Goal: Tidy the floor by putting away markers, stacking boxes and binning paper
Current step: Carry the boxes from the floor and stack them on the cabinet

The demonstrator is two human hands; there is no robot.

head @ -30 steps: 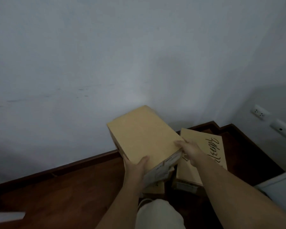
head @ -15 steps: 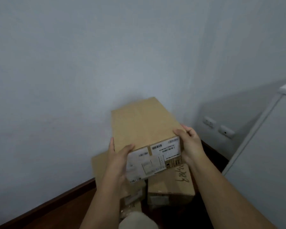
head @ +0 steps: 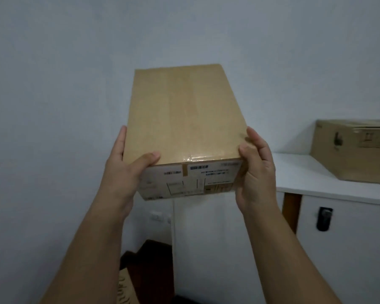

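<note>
A taped brown cardboard box (head: 184, 119) with white shipping labels on its near end is held up in the air in front of the wall. My left hand (head: 127, 170) grips its near left corner, thumb on top. My right hand (head: 255, 165) grips the near right corner, thumb on the lid. A larger cardboard box (head: 351, 150) stands on the white cabinet top at the right. Part of another box with handwriting (head: 124, 288) lies on the dark floor at the bottom.
A white cabinet (head: 329, 189) with a black door handle (head: 324, 218) fills the right side. Wall sockets (head: 157, 216) sit low on the wall behind my left arm. Dark wooden floor (head: 151, 255) shows in the corner below.
Both hands have lifted the box from above the floor boxes to chest height. My view has risen and swung right, so the cabinet top and its box now show.
</note>
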